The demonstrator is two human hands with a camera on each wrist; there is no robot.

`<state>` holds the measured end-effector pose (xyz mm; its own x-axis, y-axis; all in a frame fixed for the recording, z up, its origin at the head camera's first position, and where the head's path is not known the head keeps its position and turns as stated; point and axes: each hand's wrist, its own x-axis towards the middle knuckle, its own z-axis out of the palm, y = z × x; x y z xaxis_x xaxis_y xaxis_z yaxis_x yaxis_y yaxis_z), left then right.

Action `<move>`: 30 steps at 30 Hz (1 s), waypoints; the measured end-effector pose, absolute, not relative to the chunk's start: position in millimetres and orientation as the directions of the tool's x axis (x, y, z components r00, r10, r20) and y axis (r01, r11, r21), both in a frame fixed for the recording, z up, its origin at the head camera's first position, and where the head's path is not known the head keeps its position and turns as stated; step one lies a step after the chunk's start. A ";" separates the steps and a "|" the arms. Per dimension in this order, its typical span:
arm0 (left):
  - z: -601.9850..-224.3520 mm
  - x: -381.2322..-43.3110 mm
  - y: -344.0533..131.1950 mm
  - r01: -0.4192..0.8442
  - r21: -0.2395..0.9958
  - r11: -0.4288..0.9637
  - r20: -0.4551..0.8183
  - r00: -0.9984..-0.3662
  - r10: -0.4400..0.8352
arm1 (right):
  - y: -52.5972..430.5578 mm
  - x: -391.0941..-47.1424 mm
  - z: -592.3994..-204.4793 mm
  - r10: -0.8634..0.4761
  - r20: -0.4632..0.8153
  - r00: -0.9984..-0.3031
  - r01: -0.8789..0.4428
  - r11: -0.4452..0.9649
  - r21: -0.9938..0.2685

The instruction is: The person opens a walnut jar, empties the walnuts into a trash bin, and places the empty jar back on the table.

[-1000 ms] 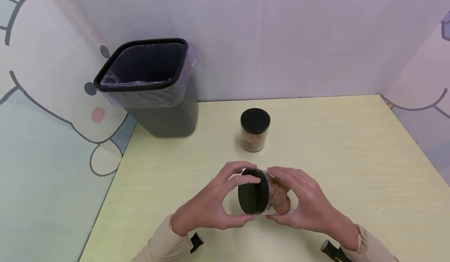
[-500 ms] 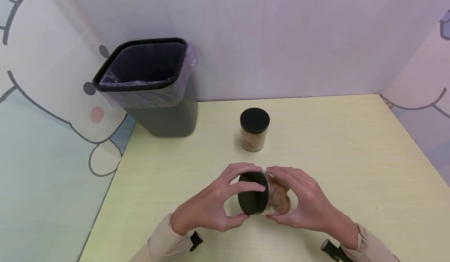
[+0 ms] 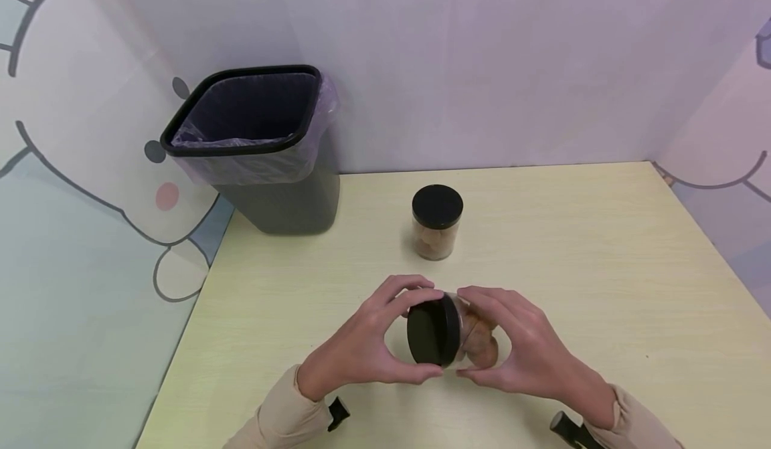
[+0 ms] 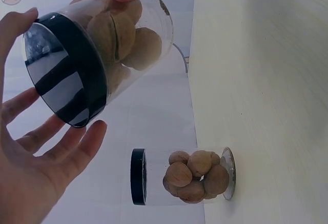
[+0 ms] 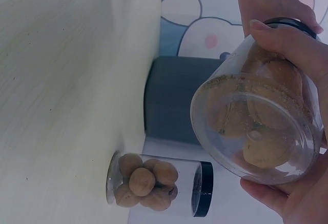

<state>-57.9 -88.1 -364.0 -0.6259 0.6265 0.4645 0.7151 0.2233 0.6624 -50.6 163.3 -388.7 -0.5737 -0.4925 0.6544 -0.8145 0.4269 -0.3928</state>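
Between both hands a clear jar [image 4: 130, 42] of brown, round walnuts lies tipped on its side, its black lid [image 3: 432, 332] facing left. My left hand [image 3: 370, 342] holds the lid by its rim, thumb below and fingers above in the head view. Around the clear body curl the thumb and fingers of my right hand [image 3: 533, 345]. The jar's transparent base [image 5: 256, 131] faces the right wrist camera, with walnuts showing through it. In the left wrist view the jar is raised off the table.
A second lidded jar [image 3: 435, 238] of walnuts stands upright beyond the hands on the pale wooden table [image 3: 578, 248]. At the back left is a grey waste bin [image 3: 283, 201] with a plastic liner. A printed curtain [image 3: 482, 67] hangs behind.
The left fingers slid forward over the lid's rim, then drew back, while the thumb shifted left and returned. The right hand and jar body stayed nearly still.
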 end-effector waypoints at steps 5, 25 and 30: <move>-362.1 -57.3 -89.3 0.715 0.655 0.243 0.450 -0.628 0.635 | 163.6 -50.9 -389.8 -0.491 0.655 -0.575 -0.813 0.432 -0.390; -356.2 -56.5 -90.1 0.852 0.500 0.155 0.478 -0.420 0.771 | 163.8 -49.4 -391.1 -0.485 0.643 -0.592 -0.802 0.435 -0.410; -356.7 -56.4 -89.8 0.859 0.488 0.157 0.495 -0.420 0.761 | 163.6 -49.2 -390.9 -0.486 0.641 -0.594 -0.801 0.432 -0.414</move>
